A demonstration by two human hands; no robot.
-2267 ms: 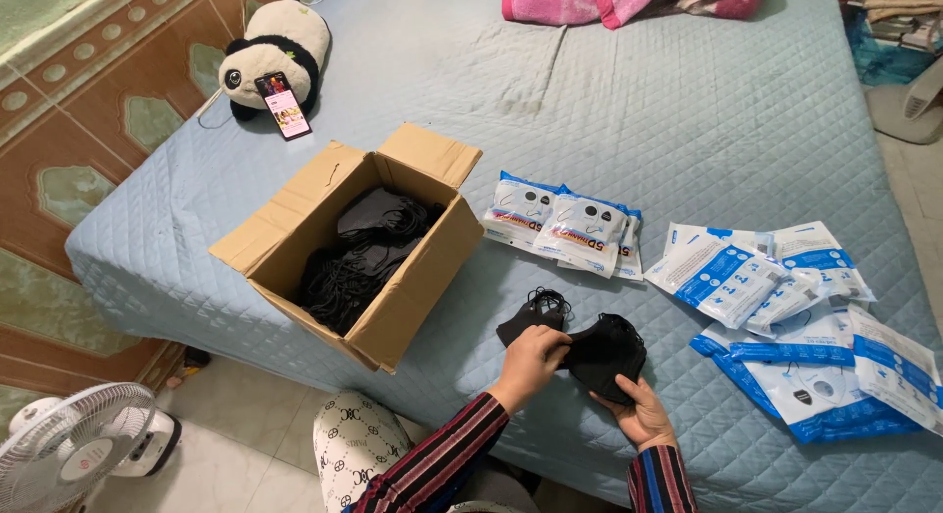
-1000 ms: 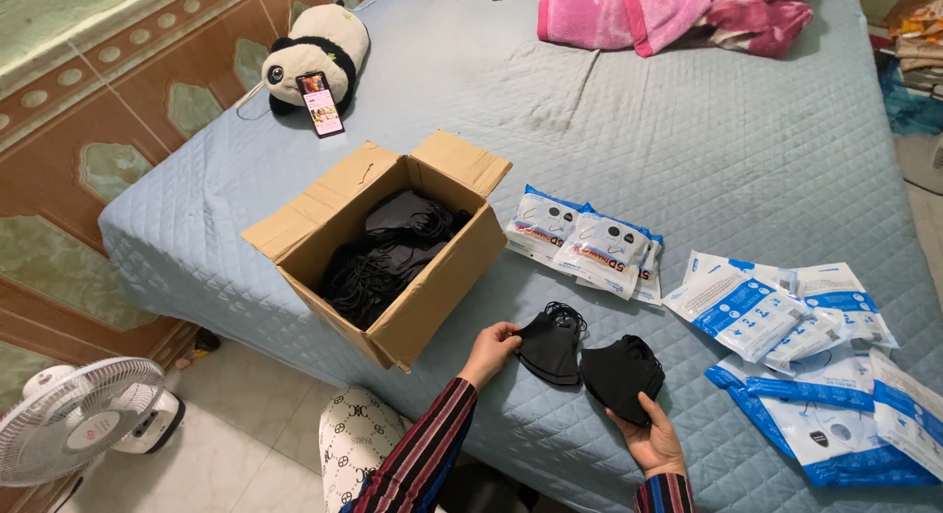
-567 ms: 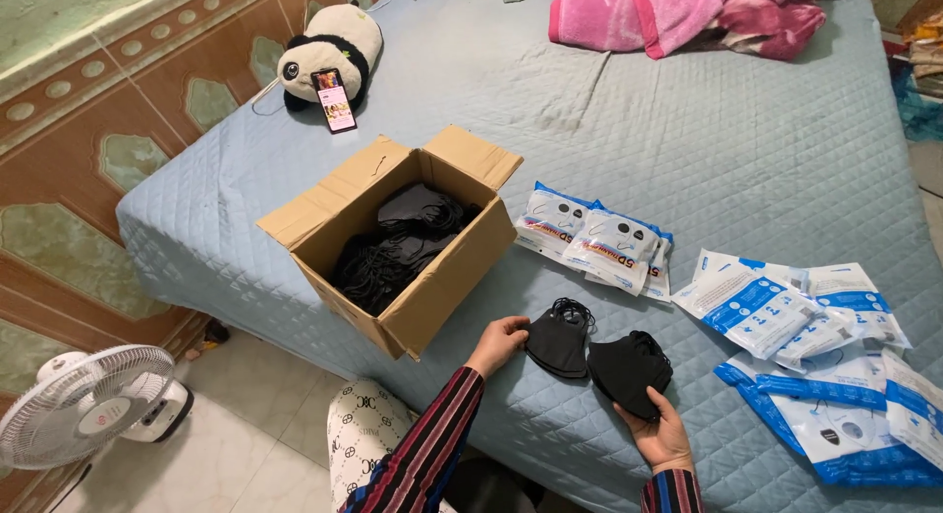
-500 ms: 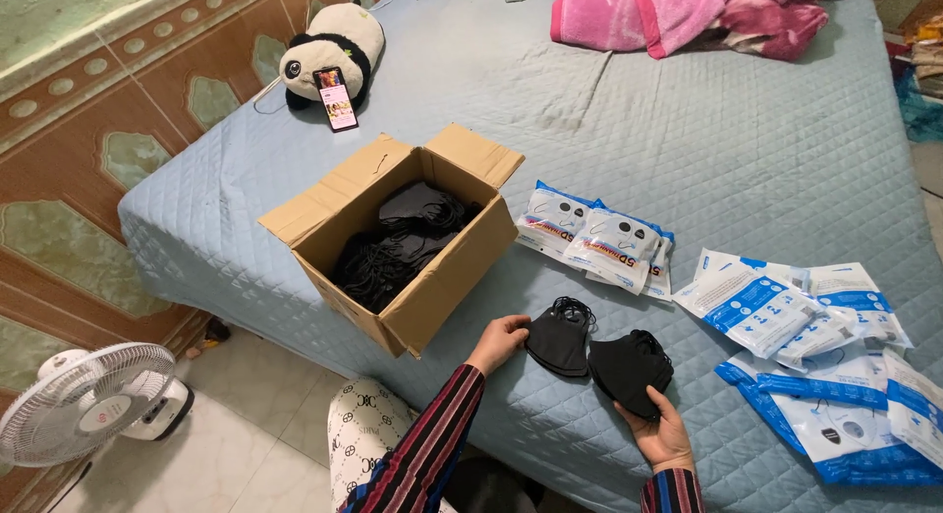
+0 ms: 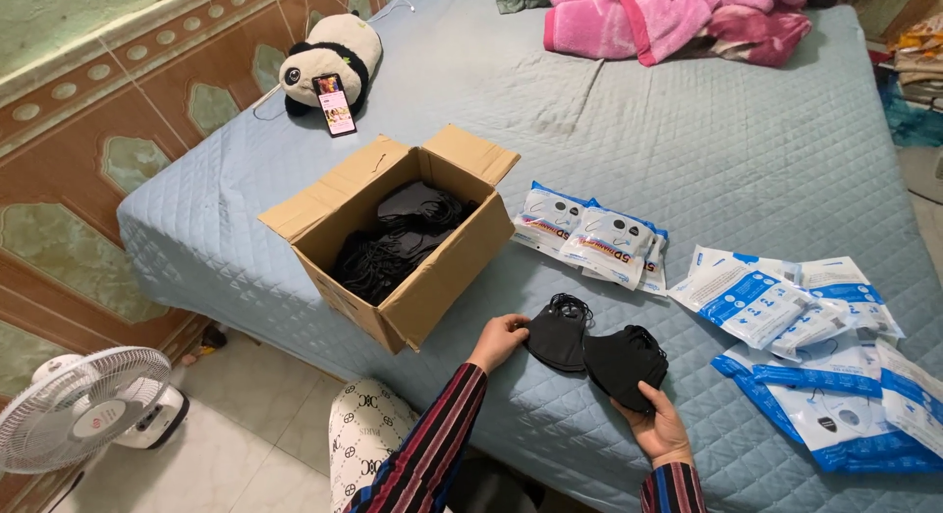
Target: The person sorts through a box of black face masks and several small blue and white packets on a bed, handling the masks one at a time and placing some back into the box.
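the left hand point(image 5: 499, 338) pinches the edge of one black mask stack point(image 5: 557, 334) on the bed point(image 5: 688, 159); the right hand point(image 5: 656, 425) cups a second stack point(image 5: 625, 361) beside it. soft, light, floppy: best gripped across the folded middle. the cardboard box point(image 5: 393, 248) sits just left.

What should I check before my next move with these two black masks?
1. Left hand on the left mask stack: ok, fingers at its edge.
2. Right hand under the right mask stack: ok.
3. Stacks separated: not ok, they touch or overlap on the bed.
4. Ear loops free of tangles: cannot tell.
5. Cardboard box open: ok, flaps up, black masks inside.
6. Blue and white packets nearby: ok, they lie to the right.
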